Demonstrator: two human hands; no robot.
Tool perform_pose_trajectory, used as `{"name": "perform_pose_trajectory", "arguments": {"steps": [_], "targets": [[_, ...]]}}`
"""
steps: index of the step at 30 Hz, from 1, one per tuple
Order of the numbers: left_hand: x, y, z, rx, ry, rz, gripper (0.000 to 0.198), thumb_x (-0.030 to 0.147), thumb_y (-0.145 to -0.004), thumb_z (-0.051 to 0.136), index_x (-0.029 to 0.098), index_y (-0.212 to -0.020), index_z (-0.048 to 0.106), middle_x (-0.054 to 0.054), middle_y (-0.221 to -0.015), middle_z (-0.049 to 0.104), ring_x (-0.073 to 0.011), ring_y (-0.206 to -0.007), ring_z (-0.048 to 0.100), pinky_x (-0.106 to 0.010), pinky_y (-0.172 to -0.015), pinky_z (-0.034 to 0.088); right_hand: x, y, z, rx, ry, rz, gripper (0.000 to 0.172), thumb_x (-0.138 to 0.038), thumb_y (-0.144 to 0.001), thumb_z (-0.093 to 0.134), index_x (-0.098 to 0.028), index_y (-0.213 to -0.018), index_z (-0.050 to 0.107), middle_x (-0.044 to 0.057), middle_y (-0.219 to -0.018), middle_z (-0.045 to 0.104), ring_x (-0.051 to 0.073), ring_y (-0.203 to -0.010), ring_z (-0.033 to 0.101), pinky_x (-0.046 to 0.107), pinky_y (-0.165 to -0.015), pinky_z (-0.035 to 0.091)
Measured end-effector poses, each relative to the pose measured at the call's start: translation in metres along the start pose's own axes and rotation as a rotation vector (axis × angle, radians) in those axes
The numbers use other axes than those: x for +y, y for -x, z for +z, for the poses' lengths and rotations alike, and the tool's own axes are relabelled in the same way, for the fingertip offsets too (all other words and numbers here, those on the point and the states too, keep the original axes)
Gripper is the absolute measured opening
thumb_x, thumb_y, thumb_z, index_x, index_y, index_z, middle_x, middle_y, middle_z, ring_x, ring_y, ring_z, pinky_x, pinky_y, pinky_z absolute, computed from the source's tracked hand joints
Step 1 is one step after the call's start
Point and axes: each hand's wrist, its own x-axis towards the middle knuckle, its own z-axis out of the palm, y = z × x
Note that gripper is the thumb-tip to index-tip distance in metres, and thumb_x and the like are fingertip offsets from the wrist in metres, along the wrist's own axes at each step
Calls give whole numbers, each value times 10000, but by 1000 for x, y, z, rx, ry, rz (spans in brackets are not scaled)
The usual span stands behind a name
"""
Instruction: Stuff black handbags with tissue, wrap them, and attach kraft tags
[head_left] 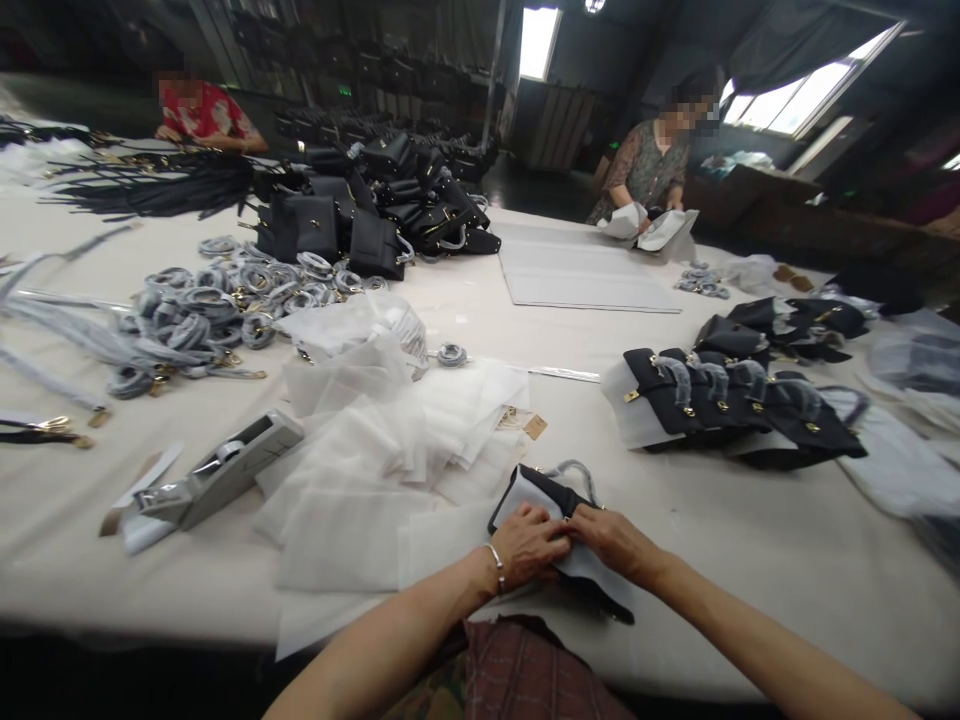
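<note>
A small black bag [541,490] lies at the near edge of the table, partly covered by white tissue paper [517,500]. My left hand [529,545] presses on the bag's front with its fingers curled. My right hand [615,540] meets it from the right, fingers pinched on the paper over the bag. A wrapped strap loop [574,470] sticks out behind the bag.
Loose tissue sheets [375,460] and a tape dispenser [225,470] lie to the left. A row of wrapped black bags [735,405] is on the right, wrapped straps [217,305] and more bags [375,215] farther back. Two other people work across the table [750,540].
</note>
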Motion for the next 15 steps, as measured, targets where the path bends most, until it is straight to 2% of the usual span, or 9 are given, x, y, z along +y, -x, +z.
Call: {"name": "perform_pose_trajectory", "arguments": {"steps": [3,9,12,15], "targets": [[-1,0,0,-11,11,0,487,535,-815,675,244,-1175,525,-31,-1174,569,-223,-979,465,-366,-786,333,5,-3,-4,-56,10,-64,263,-184,-945,405,-205,-909,664,36,-848,608,142,-717,565,238,-666,444],[-4,-4,7,-36,29,-8,440,550,-803,677,242,-1086,544,-22,-1110,568,-228,-974,466,-368,-766,333,14,-14,-3,-155,-15,-111,194,-157,-910,448,-184,-922,640,60,-880,602,171,-791,561,292,-754,465],[-5,-3,11,-34,38,-2,431,564,-814,657,242,-1080,550,-21,-1112,573,-229,-984,466,-363,-761,335,9,-15,-2,-165,-56,-53,175,-194,-907,456,-181,-877,627,70,-877,612,186,-809,568,314,-781,470],[-3,1,10,8,19,4,431,552,-847,624,242,-1135,546,-31,-1165,569,-226,-1006,467,-367,-781,339,-4,-11,-3,-114,-110,105,166,-218,-900,453,-195,-864,613,60,-894,637,185,-840,590,307,-801,465]]}}
